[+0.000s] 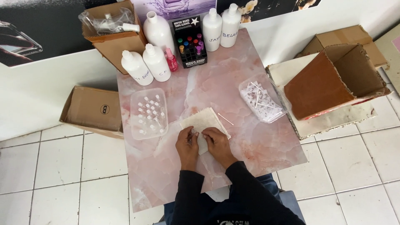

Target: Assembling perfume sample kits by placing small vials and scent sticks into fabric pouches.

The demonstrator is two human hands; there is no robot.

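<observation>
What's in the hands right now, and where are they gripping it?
The left hand pinches a small clear vial at its body; the right hand presses the cloth beside it.

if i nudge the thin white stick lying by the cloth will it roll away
The thin white stick looks very light, so a nudge would probably send it skidding. It lies flat on the smooth pink marble-look tabletop, which seems slippery; being slender and apparently round, it may roll.
</observation>
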